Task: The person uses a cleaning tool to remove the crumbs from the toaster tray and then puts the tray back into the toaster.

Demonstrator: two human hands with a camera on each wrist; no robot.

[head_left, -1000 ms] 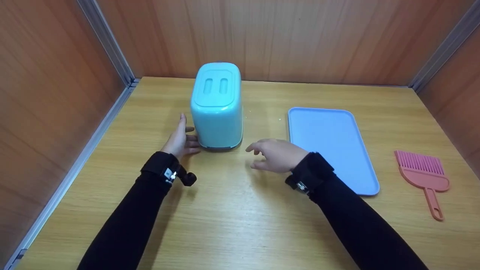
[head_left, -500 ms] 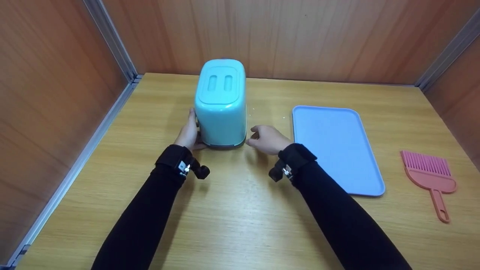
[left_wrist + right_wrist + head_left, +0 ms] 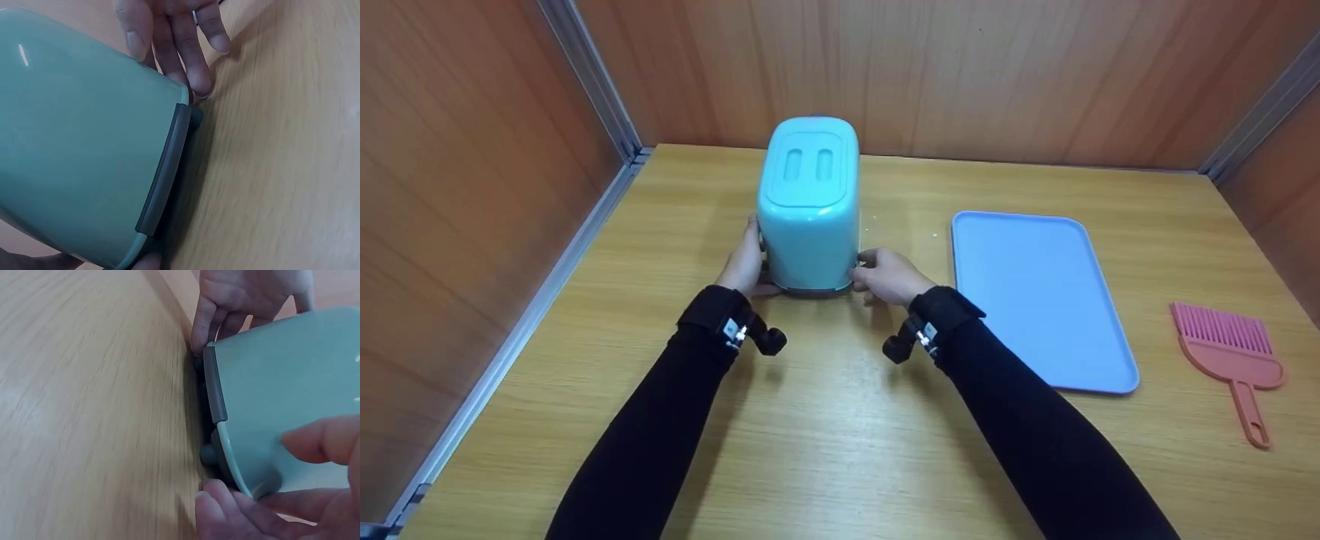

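A: What's changed around the teal container?

B: Both hands have closed in on it. The left hand now presses its left side low down, and the right hand, loose and clear of it a second ago, curls its fingers round the bottom right edge. My guess is a lift or tilt is starting: the wrist views show a gap under its dark base rim.

A: Room to move?

B: It stands on the worktop near the back wall. Right of it lies the blue tray, farther right the pink brush; toward the person there's open wood.
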